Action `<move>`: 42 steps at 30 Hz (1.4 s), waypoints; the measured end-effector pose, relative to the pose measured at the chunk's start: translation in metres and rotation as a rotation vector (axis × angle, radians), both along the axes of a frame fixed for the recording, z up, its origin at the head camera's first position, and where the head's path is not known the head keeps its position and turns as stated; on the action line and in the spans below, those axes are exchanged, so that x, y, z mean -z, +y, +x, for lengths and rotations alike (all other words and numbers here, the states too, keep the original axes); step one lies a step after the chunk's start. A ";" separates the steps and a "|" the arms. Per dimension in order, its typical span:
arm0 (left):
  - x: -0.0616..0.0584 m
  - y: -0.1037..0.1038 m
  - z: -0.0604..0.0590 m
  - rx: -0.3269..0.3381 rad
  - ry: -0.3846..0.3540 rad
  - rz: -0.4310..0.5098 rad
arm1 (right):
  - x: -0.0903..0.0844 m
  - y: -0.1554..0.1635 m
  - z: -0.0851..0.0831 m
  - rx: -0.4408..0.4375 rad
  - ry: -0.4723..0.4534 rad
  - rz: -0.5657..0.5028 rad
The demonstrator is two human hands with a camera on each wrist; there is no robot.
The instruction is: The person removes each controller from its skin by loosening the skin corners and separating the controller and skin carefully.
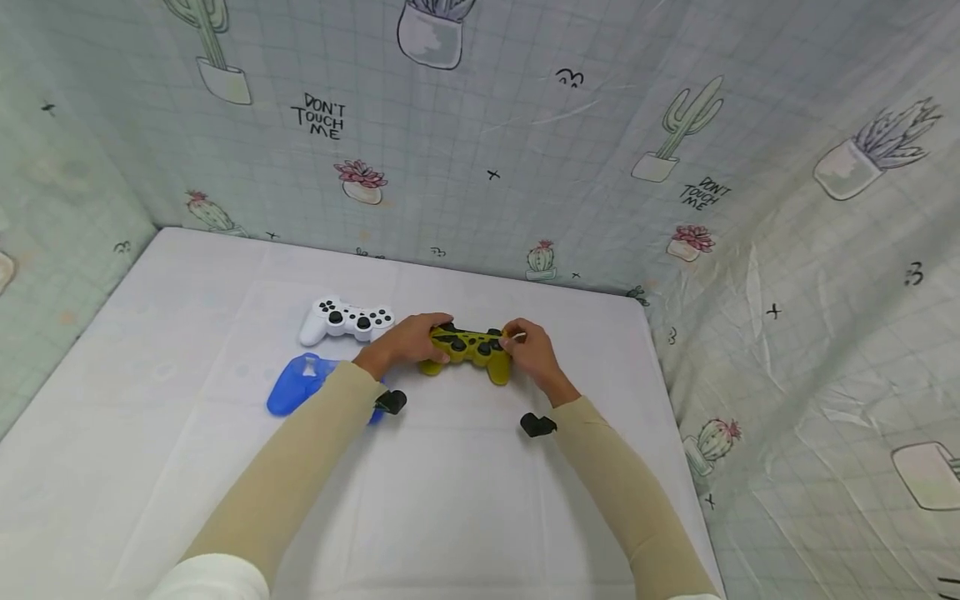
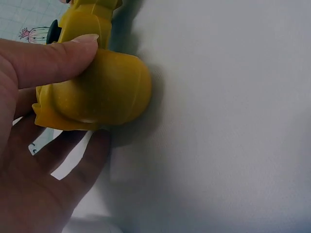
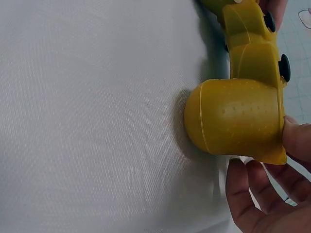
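Note:
A yellow game controller (image 1: 468, 348) with black buttons and sticks lies in the middle of the white table (image 1: 450, 500), held by both hands. My left hand (image 1: 408, 340) grips its left handle (image 2: 97, 92), thumb on top and fingers curled beneath. My right hand (image 1: 529, 348) grips the right handle (image 3: 233, 116) the same way, fingers under it. The handles rest on or just above the cloth.
A white controller (image 1: 345, 319) lies to the left, behind a blue translucent controller shell (image 1: 300, 385) partly hidden by my left sleeve. Cactus-print curtain walls (image 1: 525, 150) close the back and both sides. Black wrist-camera mounts (image 1: 537, 425) sit on both forearms.

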State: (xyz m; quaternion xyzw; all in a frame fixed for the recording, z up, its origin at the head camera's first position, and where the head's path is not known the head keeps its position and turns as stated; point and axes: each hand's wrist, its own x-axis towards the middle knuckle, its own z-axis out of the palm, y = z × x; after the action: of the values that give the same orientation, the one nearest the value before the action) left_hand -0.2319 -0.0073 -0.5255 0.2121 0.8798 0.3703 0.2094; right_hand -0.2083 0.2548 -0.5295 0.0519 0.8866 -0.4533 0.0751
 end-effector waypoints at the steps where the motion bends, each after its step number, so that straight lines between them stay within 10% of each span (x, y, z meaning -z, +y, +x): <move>1: 0.000 0.000 0.001 0.002 -0.003 -0.001 | 0.000 -0.001 0.001 -0.001 0.012 0.015; 20: -0.008 0.013 0.007 0.036 0.162 -0.120 | -0.003 0.003 0.000 -0.135 0.159 0.115; 32: -0.012 0.019 0.009 -0.014 0.138 -0.175 | -0.010 0.027 -0.002 -0.435 0.082 0.174; 42: -0.012 0.019 0.011 -0.002 0.127 -0.183 | -0.015 0.028 -0.008 -0.499 0.072 0.286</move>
State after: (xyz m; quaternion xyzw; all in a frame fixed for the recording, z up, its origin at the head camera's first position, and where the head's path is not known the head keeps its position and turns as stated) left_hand -0.2214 0.0112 -0.5138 0.2142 0.9216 0.2745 0.1715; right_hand -0.2161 0.2830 -0.5148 -0.1738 0.9290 -0.2928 0.1450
